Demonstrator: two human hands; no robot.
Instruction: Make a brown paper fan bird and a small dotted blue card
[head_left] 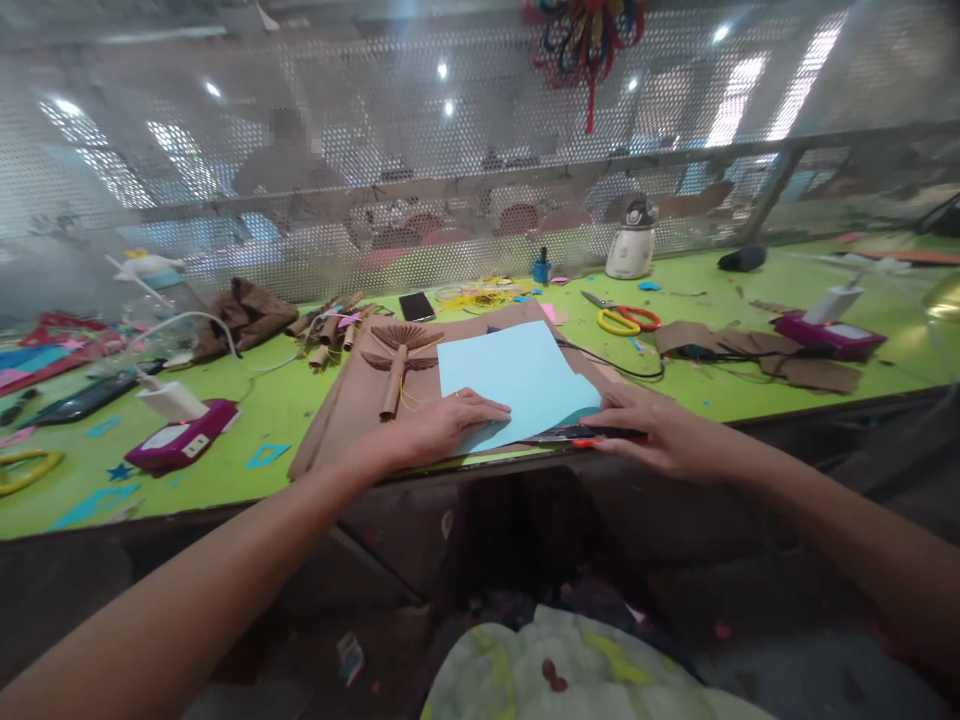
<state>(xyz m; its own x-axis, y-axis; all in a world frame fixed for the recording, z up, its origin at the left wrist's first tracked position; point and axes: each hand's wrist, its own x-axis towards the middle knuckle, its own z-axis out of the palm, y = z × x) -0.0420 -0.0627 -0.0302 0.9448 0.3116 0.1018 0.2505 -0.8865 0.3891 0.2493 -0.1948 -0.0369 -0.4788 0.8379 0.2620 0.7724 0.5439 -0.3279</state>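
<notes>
A sheet of light blue paper [510, 375] lies on brown cardboard [345, 425] near the table's front edge. My left hand [450, 425] rests flat on its lower left part, fingers stretched out and holding nothing. At the sheet's right corner, which curls up a little, my right hand [656, 430] has its fingers around a slim dark tool [566, 434] with a red part; its kind is unclear. Part of that tool is under the paper and behind my fingers. A brown paper figure [397, 375] with a fan-shaped top and rolled stem lies left of the sheet.
Yellow-and-red-handled scissors [619, 318], a phone [417, 307] and a white bottle [631, 245] are farther back. Purple power strips [182, 435] with white plugs stand on both sides. Brown paper scraps [757, 352] lie right. A perforated metal screen [450, 170] borders the table.
</notes>
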